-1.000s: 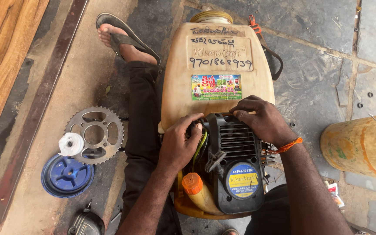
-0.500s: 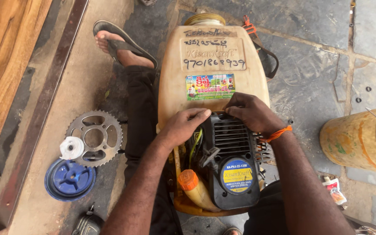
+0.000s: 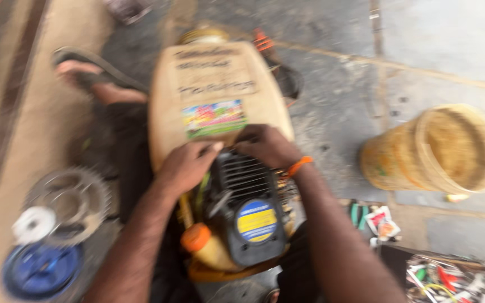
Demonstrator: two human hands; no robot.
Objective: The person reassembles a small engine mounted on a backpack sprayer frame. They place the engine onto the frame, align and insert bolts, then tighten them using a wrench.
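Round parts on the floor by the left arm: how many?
3, clustered together: a toothed sprocket, a white disc overlapping its lower edge, and a blue cap below. The frame is blurred; smaller ones may be missed.

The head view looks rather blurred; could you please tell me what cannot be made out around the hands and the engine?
- Left hand and right hand: fingertips blurred; grip unclear.
- Engine: parts beneath the hands are covered.
- Cream tank: motion blur smears its markings.
- Blue disc: cut off by the bottom edge.
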